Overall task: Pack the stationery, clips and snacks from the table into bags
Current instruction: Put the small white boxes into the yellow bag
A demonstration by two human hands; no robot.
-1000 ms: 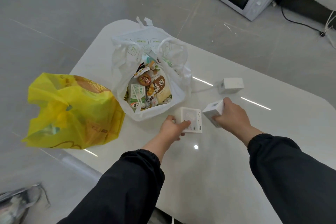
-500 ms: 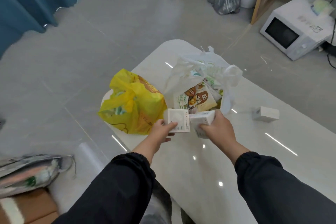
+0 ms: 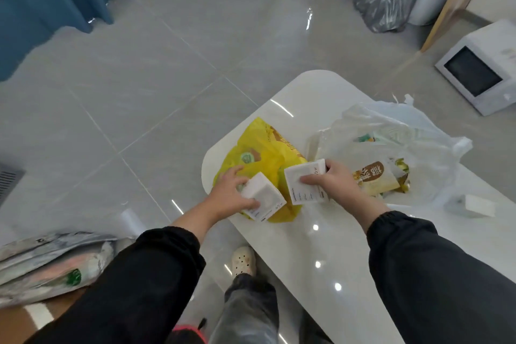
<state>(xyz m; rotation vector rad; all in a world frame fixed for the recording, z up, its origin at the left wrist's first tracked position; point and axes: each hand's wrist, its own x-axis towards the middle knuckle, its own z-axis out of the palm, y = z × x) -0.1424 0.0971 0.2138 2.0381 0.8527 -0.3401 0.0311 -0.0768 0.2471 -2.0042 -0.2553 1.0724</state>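
While both black sleeves are reaching over the white desk (image 3: 321,248), a person is carrying 2 small white boxes toward the bags. The left grip (image 3: 227,198) is clasping the left box (image 3: 264,197), with the thumb lying along its near side. The right grip (image 3: 339,188) is pinching the right box (image 3: 304,184), fingers lying across the printed face and curling over its far edge. Both boxes are hovering just above the yellow bag (image 3: 259,153), which is slumping on the desk corner at 12 o'clock from the left grip. Whether its mouth is facing the boxes cannot be told.

At 2 o'clock from the right grip, the white bag (image 3: 413,137) is lying open with a snack packet (image 3: 374,179) showing inside. A third box (image 3: 479,205) is waiting on the desk at 3 o'clock, well apart from both grips. A white microwave (image 3: 483,70) is standing on the floor at 1 o'clock.

By the look of it, the packing is well along and the step in hand is bagging these 2 boxes. With both grips occupied, the next move is likely calling for 1 box to be set down or tucked in first, freeing fingers to hold the limp plastic mouth open. The third box is remaining to be collected after that.
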